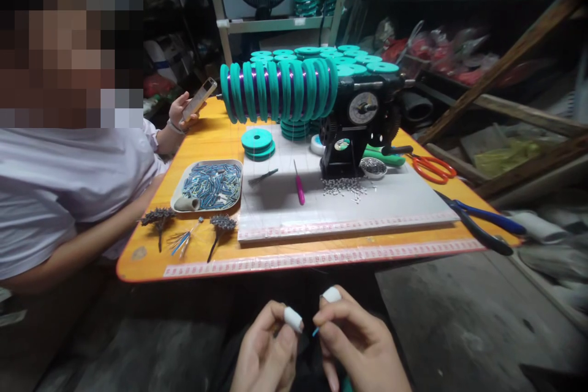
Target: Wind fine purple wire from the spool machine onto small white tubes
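Note:
My right hand (361, 337) is closed in a pinch in front of the table edge. Between its thumb and index finger shows the tip of a thin blue piece (315, 331); its kind is not clear. My left hand (271, 346) is beside it, a small gap away, with thumb and index finger pressed together. Whatever it may hold is hidden. White tape wraps a finger on each hand. Beyond them, the yellow table (142, 260) carries a white board (275, 211) and a hand-cranked winder (351, 128) bearing a row of teal spools (280, 90) with purple strand.
A tray (173, 201) of small blue pieces stands left. A pink-handled awl (299, 188), loose metal bits (344, 187) and two stacked teal spools (257, 142) lie on the board. Orange-handled scissors (432, 168) and blue-handled pliers (491, 220) lie right. A person (78, 196) sits left, holding a phone (199, 100).

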